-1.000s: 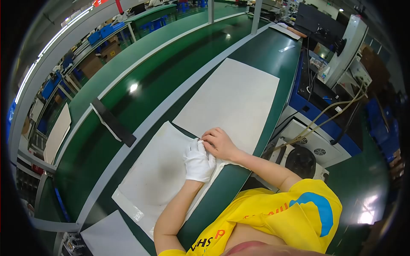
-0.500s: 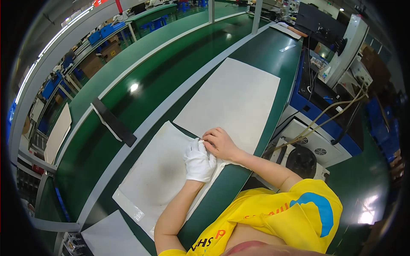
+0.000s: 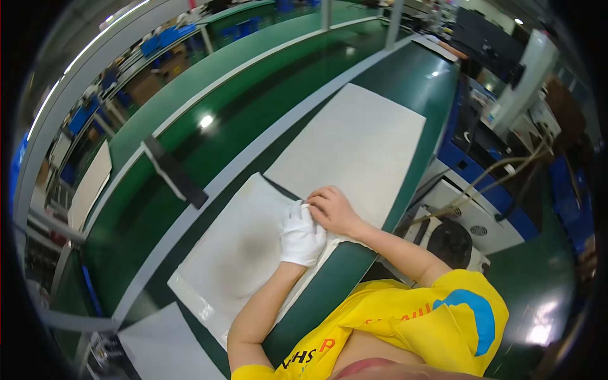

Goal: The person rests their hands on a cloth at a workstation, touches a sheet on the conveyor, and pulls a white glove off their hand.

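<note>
My left hand (image 3: 303, 235), in a white glove, rests on the right end of a pale sheet-like pad (image 3: 237, 244) lying on the green bench. Bare and with bent fingers, my right hand (image 3: 332, 209) touches the gloved fingertips at the pad's edge. The fingers of both hands are closed together there, and whatever is between them is hidden. Beyond them a flat off-white board (image 3: 361, 142) lies on the bench, its near end beside my right hand. Clear tape shows at the pad's lower left corner.
A grey rail (image 3: 253, 136) runs along the bench's far side, with a black bracket (image 3: 174, 174) on it. Another pale sheet (image 3: 166, 345) lies at the lower left. A blue and white machine with cables (image 3: 481, 183) stands at the right. Someone's hand shows at the bench's far end.
The whole view has shifted slightly, moving the bench and hands a little to the right in the picture. My hands keep the same pose on the pad.
</note>
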The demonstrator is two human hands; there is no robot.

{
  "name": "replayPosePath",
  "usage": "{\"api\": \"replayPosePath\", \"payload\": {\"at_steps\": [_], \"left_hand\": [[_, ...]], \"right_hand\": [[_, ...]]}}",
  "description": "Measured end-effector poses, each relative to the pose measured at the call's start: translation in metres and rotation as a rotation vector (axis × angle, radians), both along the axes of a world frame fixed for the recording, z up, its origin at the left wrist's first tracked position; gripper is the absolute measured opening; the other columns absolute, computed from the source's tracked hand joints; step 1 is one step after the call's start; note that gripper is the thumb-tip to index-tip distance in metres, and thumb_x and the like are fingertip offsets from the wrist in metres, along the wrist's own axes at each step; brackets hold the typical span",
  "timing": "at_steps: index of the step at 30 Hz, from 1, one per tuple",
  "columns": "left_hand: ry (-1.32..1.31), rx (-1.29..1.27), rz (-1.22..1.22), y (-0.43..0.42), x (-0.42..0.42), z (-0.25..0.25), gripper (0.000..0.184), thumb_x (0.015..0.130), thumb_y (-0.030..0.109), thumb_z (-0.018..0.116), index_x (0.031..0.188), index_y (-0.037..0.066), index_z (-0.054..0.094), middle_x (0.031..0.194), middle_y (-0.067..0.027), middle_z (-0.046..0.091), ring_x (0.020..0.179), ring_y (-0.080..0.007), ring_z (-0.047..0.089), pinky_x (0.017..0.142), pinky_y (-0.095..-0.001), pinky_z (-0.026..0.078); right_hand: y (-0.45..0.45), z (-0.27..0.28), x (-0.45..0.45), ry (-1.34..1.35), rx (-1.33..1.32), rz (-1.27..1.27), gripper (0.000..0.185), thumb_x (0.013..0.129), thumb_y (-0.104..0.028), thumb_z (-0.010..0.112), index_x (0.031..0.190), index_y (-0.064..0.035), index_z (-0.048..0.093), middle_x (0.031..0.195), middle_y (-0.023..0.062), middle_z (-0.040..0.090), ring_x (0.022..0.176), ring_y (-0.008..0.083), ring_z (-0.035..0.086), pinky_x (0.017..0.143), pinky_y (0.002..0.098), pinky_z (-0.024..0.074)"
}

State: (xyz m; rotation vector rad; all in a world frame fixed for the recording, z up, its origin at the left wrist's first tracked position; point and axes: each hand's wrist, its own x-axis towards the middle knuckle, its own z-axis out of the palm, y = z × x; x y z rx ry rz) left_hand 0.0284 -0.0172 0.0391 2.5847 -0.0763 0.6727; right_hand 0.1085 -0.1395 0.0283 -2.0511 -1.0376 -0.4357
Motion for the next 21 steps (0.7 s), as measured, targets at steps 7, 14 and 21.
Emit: {"api": "replayPosePath", "payload": {"at_steps": [7, 14, 21], "left_hand": [[0.012, -0.065, 0.012, 0.006, -0.004, 0.000, 0.037, 0.074, 0.020, 0.057, 0.106, 0.002, 0.050, 0.109, -0.0186, 0.052, 0.098, -0.0370, 0.050, 0.083, -0.0465, 0.041], [0.032, -0.068, -0.009, 0.003, -0.005, 0.009, 0.039, 0.075, 0.021, 0.058, 0.108, 0.002, 0.050, 0.112, -0.0189, 0.050, 0.100, -0.0366, 0.050, 0.085, -0.0461, 0.041], [-0.032, -0.072, -0.001, 0.002, -0.003, 0.008, 0.034, 0.072, 0.021, 0.059, 0.100, 0.003, 0.051, 0.106, -0.0169, 0.051, 0.098, -0.0348, 0.049, 0.082, -0.0448, 0.042]], "right_hand": [[0.006, 0.005, -0.002, 0.024, -0.009, 0.048, 0.013, 0.078, -0.013, 0.060, 0.088, -0.0048, 0.065, 0.094, 0.0091, 0.061, 0.092, 0.0286, 0.053, 0.082, 0.0385, 0.0430], [0.005, 0.011, -0.003, 0.047, -0.011, 0.026, 0.012, 0.079, -0.012, 0.060, 0.088, -0.0050, 0.064, 0.094, 0.0085, 0.060, 0.093, 0.0284, 0.053, 0.083, 0.0382, 0.0425], [0.005, 0.011, -0.003, 0.045, -0.011, 0.025, 0.013, 0.079, -0.012, 0.060, 0.088, -0.0046, 0.064, 0.094, 0.0084, 0.060, 0.093, 0.0286, 0.053, 0.083, 0.0380, 0.0424]]}}
